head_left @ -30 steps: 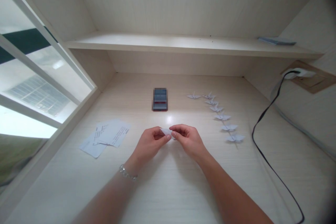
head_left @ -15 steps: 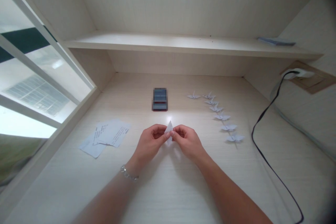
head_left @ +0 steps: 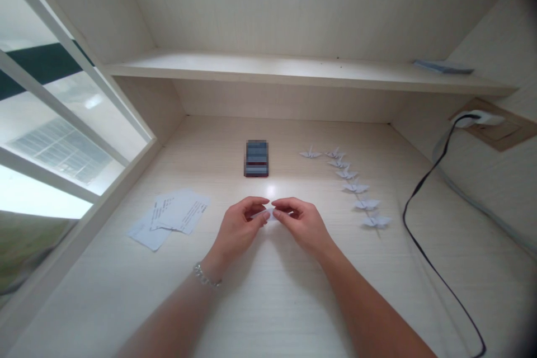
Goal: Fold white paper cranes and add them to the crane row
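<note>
A small piece of folded white paper (head_left: 271,214) is held between my two hands, low over the middle of the desk. My left hand (head_left: 244,224) pinches its left end between thumb and fingers. From the other side my right hand (head_left: 301,222) grips the right end the same way. Fingers cover much of the paper, so its folds cannot be made out. Several folded paper cranes (head_left: 356,187) stand in a curved row to the right of my hands. Beyond my fingertips lies a dark rectangular object (head_left: 256,158), blurred by pixelation.
Loose sheets of paper (head_left: 178,212) with writing overlap on the left of the desk. A black cable (head_left: 423,257) runs down the right side from a wall socket (head_left: 499,123). Across the back spans a wooden shelf (head_left: 268,70), with a flat bluish item (head_left: 443,67) at its right.
The folded paper stood upright with its point showing above my fingers; now it lies flatter between them. My fingertips have shifted around it, while both arms stay almost in place.
</note>
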A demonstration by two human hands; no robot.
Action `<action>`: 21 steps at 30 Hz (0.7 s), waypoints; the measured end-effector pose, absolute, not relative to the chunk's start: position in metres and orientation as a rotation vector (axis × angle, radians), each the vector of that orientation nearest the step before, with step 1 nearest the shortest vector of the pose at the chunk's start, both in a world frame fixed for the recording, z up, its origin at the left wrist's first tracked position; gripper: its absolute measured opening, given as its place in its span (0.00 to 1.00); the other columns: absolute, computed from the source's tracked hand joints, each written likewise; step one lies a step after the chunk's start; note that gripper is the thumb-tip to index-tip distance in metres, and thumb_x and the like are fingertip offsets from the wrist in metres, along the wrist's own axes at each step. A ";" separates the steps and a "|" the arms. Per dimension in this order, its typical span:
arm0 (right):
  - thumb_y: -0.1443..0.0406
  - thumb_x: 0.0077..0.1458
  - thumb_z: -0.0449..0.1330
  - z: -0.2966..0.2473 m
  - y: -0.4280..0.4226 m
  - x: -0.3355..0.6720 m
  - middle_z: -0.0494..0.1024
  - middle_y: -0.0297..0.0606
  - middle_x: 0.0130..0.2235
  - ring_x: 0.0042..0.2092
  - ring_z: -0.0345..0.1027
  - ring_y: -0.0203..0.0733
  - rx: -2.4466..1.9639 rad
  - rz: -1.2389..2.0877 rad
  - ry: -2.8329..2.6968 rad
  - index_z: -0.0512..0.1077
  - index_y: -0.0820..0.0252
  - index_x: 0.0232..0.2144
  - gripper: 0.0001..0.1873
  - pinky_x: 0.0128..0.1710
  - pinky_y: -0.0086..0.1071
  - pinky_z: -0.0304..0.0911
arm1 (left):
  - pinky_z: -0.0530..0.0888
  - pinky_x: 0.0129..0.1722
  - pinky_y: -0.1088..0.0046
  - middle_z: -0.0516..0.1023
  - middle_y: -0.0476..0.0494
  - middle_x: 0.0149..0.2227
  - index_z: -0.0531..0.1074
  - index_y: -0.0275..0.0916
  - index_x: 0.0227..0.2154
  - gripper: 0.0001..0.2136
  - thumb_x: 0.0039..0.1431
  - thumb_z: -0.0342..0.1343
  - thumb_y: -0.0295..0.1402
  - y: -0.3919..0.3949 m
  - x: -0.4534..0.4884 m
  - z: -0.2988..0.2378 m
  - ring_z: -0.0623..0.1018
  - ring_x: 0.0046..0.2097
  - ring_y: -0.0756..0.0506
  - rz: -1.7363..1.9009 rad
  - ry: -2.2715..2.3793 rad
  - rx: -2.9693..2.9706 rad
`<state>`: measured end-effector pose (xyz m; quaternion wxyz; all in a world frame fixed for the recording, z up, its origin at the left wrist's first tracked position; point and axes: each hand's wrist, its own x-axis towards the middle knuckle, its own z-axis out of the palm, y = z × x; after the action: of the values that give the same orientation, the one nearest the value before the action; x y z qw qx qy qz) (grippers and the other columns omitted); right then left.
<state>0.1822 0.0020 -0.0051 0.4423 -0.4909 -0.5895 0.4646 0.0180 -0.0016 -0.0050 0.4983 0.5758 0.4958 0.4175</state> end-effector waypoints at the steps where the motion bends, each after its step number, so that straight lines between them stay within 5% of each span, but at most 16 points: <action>1: 0.64 0.49 0.59 -0.005 0.002 0.182 0.77 0.40 0.36 0.36 0.70 0.41 -1.234 1.131 -1.499 0.75 0.59 0.35 0.10 0.37 0.34 0.65 | 0.74 0.36 0.70 0.78 0.41 0.36 0.72 0.37 0.40 0.13 0.51 0.56 0.35 -0.001 0.018 -0.005 0.77 0.35 0.47 1.018 1.207 1.401; 21: 0.66 0.49 0.60 -0.006 0.001 0.181 0.76 0.38 0.34 0.35 0.70 0.39 -1.214 0.982 -1.582 0.76 0.57 0.34 0.09 0.32 0.30 0.64 | 0.74 0.39 0.70 0.79 0.42 0.36 0.75 0.37 0.35 0.11 0.49 0.58 0.36 0.000 0.017 -0.007 0.77 0.38 0.44 1.036 1.282 1.442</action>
<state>0.1813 0.0005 -0.0057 0.4433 -0.4896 -0.6379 0.3961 0.0166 0.0004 -0.0071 0.4582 0.5853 0.5203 0.4204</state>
